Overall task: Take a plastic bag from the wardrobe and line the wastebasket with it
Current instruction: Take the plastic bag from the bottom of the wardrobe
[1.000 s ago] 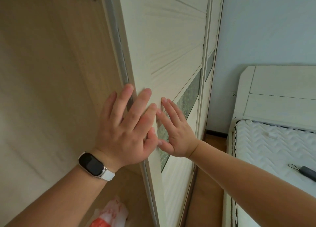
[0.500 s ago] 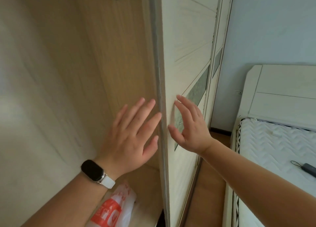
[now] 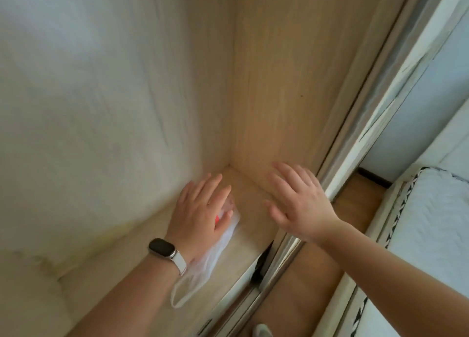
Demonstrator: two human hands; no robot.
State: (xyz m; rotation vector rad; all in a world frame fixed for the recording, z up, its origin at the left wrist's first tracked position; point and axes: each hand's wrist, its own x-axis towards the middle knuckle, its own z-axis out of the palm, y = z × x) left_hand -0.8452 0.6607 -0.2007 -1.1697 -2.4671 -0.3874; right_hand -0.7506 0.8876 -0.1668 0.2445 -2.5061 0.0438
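Left hand [image 3: 203, 209], fingers spread, reaches onto the plastic bag [image 3: 203, 268] on the wardrobe shelf [image 3: 243, 237] to grab it; right hand [image 3: 299, 204] hovers open beside.

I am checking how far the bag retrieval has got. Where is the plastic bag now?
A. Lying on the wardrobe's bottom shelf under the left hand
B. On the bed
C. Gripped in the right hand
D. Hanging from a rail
A: the plastic bag lies flat on the wardrobe shelf, with the left hand over its upper end and the right hand open and empty.
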